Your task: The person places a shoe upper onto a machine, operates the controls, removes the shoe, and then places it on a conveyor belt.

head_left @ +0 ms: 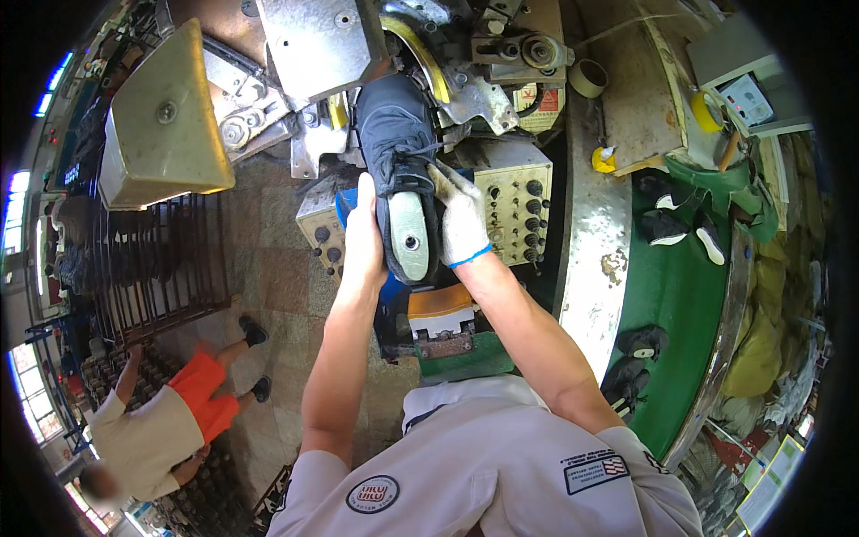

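Note:
A dark shoe upper (391,112) with laces sits on a shoe last (410,234), whose pale top with a round hole shows at the heel end. Its toe points away from me, in among the metal parts of a machine (313,45). Bare, my left hand (362,231) is closed along the left side of the heel. My right hand (462,213) wears a white glove with a blue cuff and grips the right side near the laces. The undersides of the shoe and the fingertips of my left hand are hidden.
Control boxes with black knobs (514,206) flank the shoe. A large pale lamp-like housing (165,116) juts in at upper left. To the right, a green-topped bench (662,295) bears several shoes. A person in orange shorts (195,385) stands by racks at left.

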The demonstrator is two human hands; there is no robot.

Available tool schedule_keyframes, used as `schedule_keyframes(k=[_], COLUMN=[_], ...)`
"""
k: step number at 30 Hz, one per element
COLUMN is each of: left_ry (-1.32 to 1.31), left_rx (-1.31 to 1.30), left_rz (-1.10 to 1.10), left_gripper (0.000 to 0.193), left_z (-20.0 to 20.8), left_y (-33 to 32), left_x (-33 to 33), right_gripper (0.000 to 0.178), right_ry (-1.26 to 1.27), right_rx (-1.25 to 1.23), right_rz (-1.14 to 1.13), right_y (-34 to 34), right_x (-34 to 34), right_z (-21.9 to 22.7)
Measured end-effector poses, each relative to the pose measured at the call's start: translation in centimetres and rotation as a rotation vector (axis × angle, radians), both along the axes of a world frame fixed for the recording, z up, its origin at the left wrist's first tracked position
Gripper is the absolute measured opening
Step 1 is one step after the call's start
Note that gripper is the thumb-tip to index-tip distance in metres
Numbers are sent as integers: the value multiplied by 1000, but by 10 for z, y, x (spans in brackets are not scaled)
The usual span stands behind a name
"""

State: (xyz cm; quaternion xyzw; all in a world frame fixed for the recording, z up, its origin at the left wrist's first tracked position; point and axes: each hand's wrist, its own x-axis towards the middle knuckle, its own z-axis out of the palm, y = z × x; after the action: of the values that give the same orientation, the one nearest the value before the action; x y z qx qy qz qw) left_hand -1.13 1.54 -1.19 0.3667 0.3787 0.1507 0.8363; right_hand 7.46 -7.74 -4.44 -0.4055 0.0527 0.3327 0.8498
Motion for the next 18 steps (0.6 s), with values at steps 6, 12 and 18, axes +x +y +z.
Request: schedule_keyframes(k=[6,12,18], left_ry=[50,-11,-76], left_rx=[137,228,552], left_rz=[-23,28,45], left_gripper=[61,49,54], left_z=[-11,-20,-40], left_y=[4,-5,-8], left_x=[5,4,-1], right_gripper=[35,29,23], right_ry=[-72,-283,-591], right_rx=[-75,-216,-383], right_rz=[-6,-2,24], right_y=[2,0,1], right_x=[0,5,8], right_z=[-9,-32,-28])
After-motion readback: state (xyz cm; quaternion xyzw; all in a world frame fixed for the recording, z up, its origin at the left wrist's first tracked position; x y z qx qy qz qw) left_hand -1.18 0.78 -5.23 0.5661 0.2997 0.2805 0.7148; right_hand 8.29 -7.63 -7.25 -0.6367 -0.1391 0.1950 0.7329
